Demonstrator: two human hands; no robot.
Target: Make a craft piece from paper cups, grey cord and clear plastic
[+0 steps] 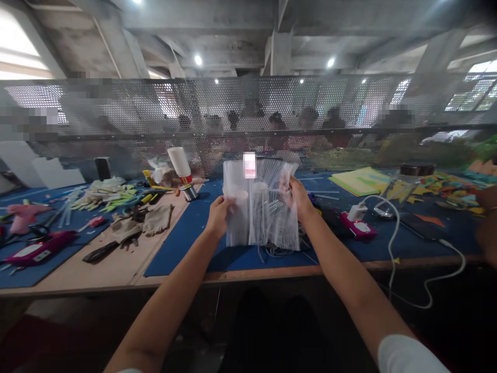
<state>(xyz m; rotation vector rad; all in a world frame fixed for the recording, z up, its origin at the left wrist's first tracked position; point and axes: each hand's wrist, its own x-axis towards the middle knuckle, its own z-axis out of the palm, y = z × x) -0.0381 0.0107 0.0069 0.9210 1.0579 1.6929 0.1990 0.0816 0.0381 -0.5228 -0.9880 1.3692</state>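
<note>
two bare forearms reach in from the bottom edge, nearest of everything, the right one ending low in a white sleeve (407,355). between them, up over the blue mat (178,254), is a clear, finely pleated sheet (272,223), held upright and spread wide. the left hand (218,215) is clamped on its left edge, thumb and fingers together; the right hand (297,192) is closed on the upper right edge, some of its fingers showing blurred through the pleats. pale round shapes show through the sheet, but it veils them too much to say what they are. a tangle of grey cords (278,252) lies right at its lower edge, partly behind it.

to the left, a white bottle (179,165) leans on a metal base near the mat's far corner. work gloves (157,220) and a black-handled tool (100,252) lie on the bare board, then a pink glue gun (25,215) and a magenta power strip (41,248). right of the right arm, a magenta socket block (357,228) bears a white charger (357,211), whose cable loops over the table's front edge. beyond are yellow and green sheets (361,182) and a dark-lidded jar (411,178). a perforated screen (252,103) closes off the back, with blurred people behind it.
</note>
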